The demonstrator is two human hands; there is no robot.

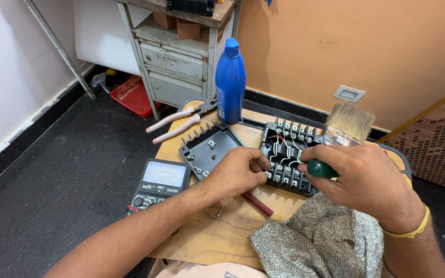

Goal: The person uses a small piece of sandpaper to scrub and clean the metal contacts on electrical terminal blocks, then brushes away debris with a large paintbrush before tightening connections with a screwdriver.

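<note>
I see a black terminal block [287, 154], open and wired white and red, flat on the wooden stool; a green-handled tool [321, 169] over it.

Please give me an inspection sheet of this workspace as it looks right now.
Surface: small wooden table, crowded.
Job's things: open black terminal box with white wiring; its black cover lies beside it.
Clutter: blue bottle, pliers, analog multimeter, paintbrush, patterned cloth, red rod, loose screw.
Hands: left hand at the box's edge; right hand grips a green-handled tool.
Cables: white wires inside the box only.
Surroundings: worn metal cabinet, red tray on dark floor, orange wall.
</note>
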